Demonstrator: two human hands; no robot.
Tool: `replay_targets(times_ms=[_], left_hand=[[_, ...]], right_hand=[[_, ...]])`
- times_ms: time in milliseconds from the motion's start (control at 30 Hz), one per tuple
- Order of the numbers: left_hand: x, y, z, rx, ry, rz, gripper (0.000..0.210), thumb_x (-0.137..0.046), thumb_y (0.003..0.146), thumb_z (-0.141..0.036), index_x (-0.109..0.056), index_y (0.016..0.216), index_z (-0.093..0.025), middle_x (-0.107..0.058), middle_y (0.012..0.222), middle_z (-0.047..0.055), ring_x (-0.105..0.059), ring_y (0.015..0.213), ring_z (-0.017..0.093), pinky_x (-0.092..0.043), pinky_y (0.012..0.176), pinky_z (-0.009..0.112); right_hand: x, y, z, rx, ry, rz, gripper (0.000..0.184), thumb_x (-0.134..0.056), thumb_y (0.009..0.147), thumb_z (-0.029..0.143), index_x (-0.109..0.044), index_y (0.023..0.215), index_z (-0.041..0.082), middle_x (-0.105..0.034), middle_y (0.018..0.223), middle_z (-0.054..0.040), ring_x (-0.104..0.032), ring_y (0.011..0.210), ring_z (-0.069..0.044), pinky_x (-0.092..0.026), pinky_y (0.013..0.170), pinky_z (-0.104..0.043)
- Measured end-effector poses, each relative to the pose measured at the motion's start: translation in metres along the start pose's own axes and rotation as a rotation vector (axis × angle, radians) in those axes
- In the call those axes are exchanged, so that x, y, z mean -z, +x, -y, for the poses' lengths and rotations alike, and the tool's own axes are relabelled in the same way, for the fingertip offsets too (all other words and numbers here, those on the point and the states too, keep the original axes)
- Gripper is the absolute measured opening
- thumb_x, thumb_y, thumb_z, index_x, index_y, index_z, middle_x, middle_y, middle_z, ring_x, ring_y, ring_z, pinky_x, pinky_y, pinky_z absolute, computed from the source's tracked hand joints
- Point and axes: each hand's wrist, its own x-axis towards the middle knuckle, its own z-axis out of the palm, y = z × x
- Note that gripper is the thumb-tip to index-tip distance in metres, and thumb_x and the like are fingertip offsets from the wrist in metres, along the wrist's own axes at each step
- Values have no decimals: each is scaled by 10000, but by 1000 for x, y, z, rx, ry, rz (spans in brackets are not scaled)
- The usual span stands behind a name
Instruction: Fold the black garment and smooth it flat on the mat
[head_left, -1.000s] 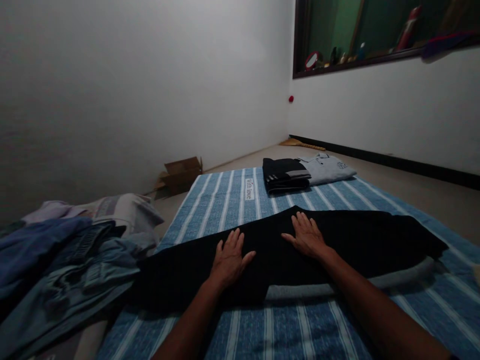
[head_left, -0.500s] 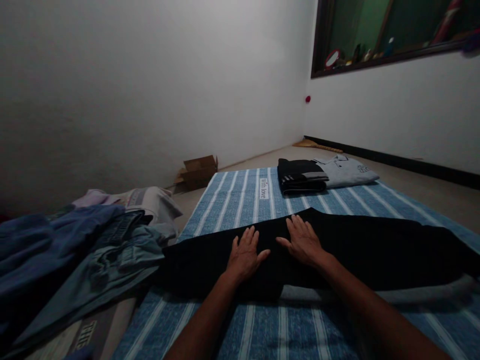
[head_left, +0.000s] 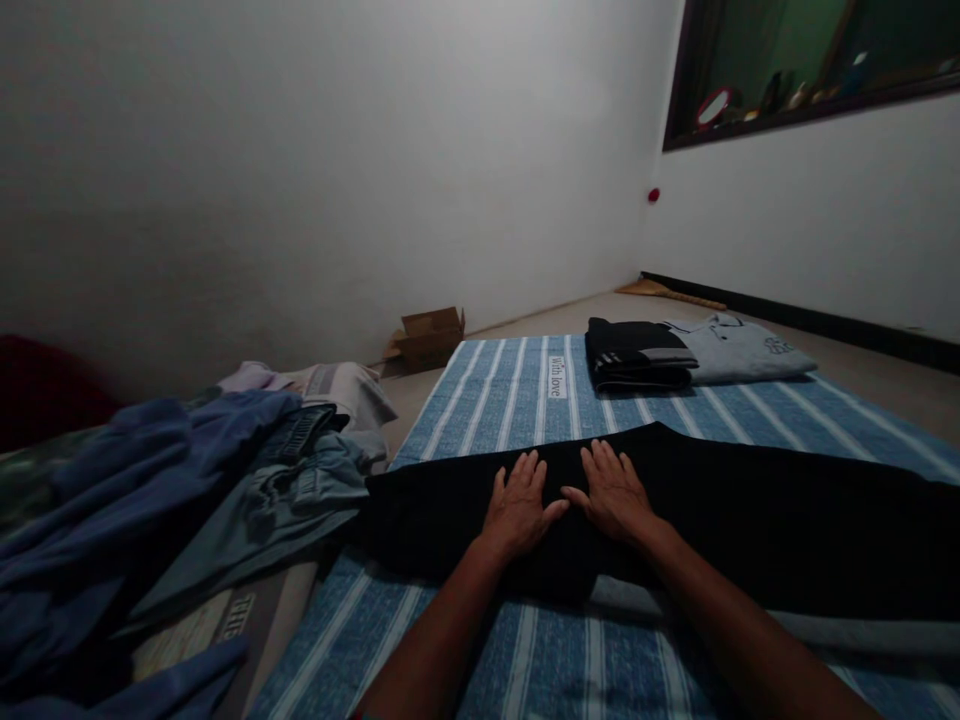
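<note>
Black trousers (head_left: 780, 520) with a grey side stripe lie stretched sideways across a blue and white striped cloth (head_left: 495, 395). My left hand (head_left: 521, 505) rests flat on the black fabric, fingers spread and thumb pointing right. Close beside it, my right hand (head_left: 611, 490) is also flat on the trousers with its fingers apart. The two thumbs nearly meet. Neither hand grips anything. The far right end of the trousers runs out of view.
Beyond the trousers sit a folded black garment (head_left: 637, 355) and a folded grey polo shirt (head_left: 750, 350). A heap of clothes with blue jeans (head_left: 300, 500) lies at the left. Behind are a cardboard box (head_left: 431, 340) and a broom (head_left: 667, 290) by the wall.
My view has turned a little to the left, so everything appears shifted right. My hands have come slightly closer together, still flat on the trousers.
</note>
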Motion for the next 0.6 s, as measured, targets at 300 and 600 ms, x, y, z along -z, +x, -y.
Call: replay_targets(times_ms=[300,600], left_hand=[[-2,-7,1,-40,-146,-53,573,-450,866,-429,-391,1366,-154,-278,1499,125,-195,1394,249,-175,1110,520],[32,-47,76,239,-238,-464,388,-476,836,-336,-576,1155,-140,-491,1353,139,-434,1269,242,-349,1057,402]], right_hand=[[-6,-4,18,76,-11,-32,740,-224,910,592,-289,1433,74,-192,1507,-163,-106,1399,-264,-88,1117,-430],[-15,-4,16,85,13,-39,769,-270,891,620,-307,1425,68,-183,1508,-169,-91,1401,-270,-82,1120,-443]])
